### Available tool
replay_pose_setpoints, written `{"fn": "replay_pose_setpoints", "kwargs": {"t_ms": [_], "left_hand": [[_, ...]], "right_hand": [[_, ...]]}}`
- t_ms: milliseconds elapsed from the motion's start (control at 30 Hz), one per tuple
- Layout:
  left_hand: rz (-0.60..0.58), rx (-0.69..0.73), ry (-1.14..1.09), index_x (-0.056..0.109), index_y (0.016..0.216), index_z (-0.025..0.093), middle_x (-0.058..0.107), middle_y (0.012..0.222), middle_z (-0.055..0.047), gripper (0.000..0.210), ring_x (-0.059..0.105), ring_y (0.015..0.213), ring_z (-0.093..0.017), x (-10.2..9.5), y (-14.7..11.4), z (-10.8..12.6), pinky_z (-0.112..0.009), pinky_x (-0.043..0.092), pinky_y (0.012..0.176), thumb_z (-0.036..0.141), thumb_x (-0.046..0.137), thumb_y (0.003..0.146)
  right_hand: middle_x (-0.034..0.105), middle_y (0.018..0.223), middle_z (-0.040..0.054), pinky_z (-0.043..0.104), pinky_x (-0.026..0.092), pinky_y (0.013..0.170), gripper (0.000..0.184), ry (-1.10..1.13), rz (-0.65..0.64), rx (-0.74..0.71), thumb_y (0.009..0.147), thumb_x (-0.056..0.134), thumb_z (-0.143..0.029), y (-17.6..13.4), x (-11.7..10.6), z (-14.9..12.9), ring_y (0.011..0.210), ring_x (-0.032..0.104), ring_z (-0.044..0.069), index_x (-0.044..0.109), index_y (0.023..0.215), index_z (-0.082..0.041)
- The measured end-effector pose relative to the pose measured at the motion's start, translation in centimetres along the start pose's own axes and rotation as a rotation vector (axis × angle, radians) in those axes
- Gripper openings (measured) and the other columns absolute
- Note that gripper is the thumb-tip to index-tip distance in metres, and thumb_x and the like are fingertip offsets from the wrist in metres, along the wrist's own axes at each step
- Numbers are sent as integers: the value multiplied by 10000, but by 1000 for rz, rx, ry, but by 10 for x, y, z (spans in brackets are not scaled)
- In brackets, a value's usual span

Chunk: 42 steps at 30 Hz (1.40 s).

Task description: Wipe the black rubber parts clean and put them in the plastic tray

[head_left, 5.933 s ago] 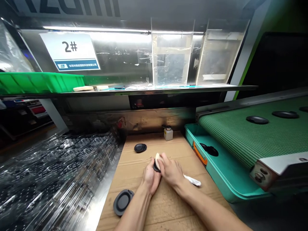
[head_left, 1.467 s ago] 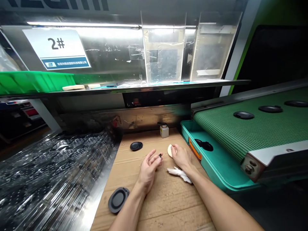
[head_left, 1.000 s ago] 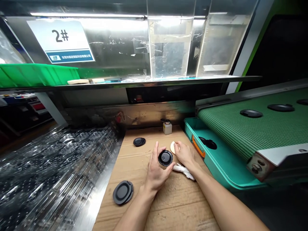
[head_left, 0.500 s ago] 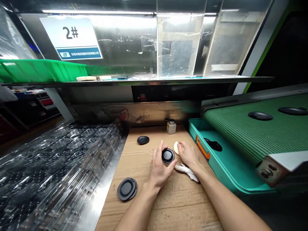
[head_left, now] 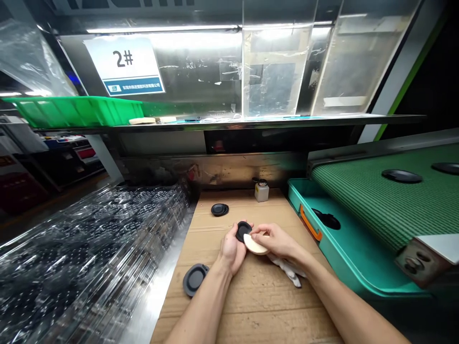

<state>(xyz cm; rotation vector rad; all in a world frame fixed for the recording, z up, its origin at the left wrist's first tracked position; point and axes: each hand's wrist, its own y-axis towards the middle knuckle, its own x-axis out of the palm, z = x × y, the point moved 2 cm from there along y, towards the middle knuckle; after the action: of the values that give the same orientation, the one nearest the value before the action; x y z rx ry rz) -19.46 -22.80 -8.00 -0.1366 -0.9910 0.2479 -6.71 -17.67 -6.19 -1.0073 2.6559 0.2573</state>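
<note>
Over the middle of the cardboard, my left hand is closed round a small round black plastic lid. My right hand pinches a cream-coloured round pad, whose edge is at the lid's near right side and overlaps it in view. A crumpled white cloth lies under and beside my right wrist. To the left of my left forearm rest larger black lids, partly covered by the arm. Farther back sits a small stack of black lids.
A small white bottle stands at the cardboard's back. On the right, a teal bin with black parts sits beneath a green conveyor belt carrying black lids. Clear plastic trays fill the left. A green basket is on the shelf above.
My right hand has brought the pad left and down to the lid. The lid has turned in my left hand, showing a plainer, recessed face. The view has shifted slightly.
</note>
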Motion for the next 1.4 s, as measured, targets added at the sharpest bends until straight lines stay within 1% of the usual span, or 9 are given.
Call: {"fn": "replay_pose_setpoints", "kwargs": {"t_ms": [133, 267, 433, 500, 700, 867, 1000, 1233, 1400], "left_hand": [[-10, -1, 23, 569, 1031, 120, 642, 1064, -147, 235, 630, 1002, -228, -1, 3, -6, -389, 502, 908, 286, 450, 914], [18, 33, 72, 564, 972, 128, 656, 1006, -134, 211, 654, 919, -208, -2, 7, -7, -351, 538, 815, 295, 447, 919], [128, 219, 317, 506, 981, 154, 658, 978, -129, 276, 675, 762, -185, 3, 3, 4, -262, 521, 596, 411, 521, 881], [110, 265, 448, 495, 975, 169, 641, 957, -102, 350, 675, 731, -180, 7, 3, 11, -220, 481, 525, 492, 536, 848], [147, 450, 1263, 469, 1037, 185, 577, 826, -36, 334, 603, 540, -114, 11, 29, 80, -189, 395, 416, 474, 462, 871], [145, 385, 1507, 398, 1118, 184, 592, 795, -23, 441, 590, 472, -121, 3, 63, 147, -200, 391, 398, 327, 631, 773], [135, 291, 1649, 461, 1040, 156, 590, 757, -30, 357, 595, 475, -136, -9, 84, 163, -201, 371, 377, 315, 622, 764], [85, 180, 1855, 578, 1064, 174, 640, 753, -33, 403, 616, 578, -166, -22, 101, 159, -253, 469, 505, 417, 603, 743], [66, 254, 1982, 596, 1161, 160, 588, 1221, -156, 638, 553, 1120, -314, -10, 108, 162, -349, 441, 918, 531, 660, 646]], "right_hand": [[697, 888, 41, 237, 455, 680, 288, -125, 129, -136, 832, 530, -377, 1, -8, -6, 794, 615, 174, 706, 940, -176], [705, 878, 36, 239, 458, 676, 298, -121, 16, -164, 844, 516, -378, 5, -5, 1, 785, 628, 173, 706, 955, -177], [698, 945, 56, 272, 436, 754, 341, -351, 492, -22, 883, 452, -416, 9, -36, 22, 859, 625, 191, 683, 1015, -202], [689, 972, 54, 285, 419, 759, 343, -479, 590, 72, 895, 433, -430, 9, -44, 32, 895, 616, 203, 658, 1065, -236], [610, 1052, 56, 267, 361, 768, 310, -735, 636, 62, 912, 416, -371, 9, -46, 44, 964, 550, 184, 614, 1114, -242], [601, 930, 61, 267, 332, 767, 282, -796, 612, 76, 921, 397, -357, 13, -47, 45, 942, 523, 192, 639, 914, -212], [598, 929, 63, 269, 328, 776, 288, -783, 610, 89, 926, 390, -367, 14, -49, 44, 932, 520, 193, 630, 903, -210], [600, 959, 77, 292, 332, 796, 286, -761, 595, 100, 927, 388, -370, 12, -51, 39, 956, 514, 217, 626, 937, -212], [592, 955, 84, 308, 342, 813, 269, -750, 612, 99, 917, 408, -364, 12, -51, 39, 962, 500, 227, 631, 920, -213]]}}
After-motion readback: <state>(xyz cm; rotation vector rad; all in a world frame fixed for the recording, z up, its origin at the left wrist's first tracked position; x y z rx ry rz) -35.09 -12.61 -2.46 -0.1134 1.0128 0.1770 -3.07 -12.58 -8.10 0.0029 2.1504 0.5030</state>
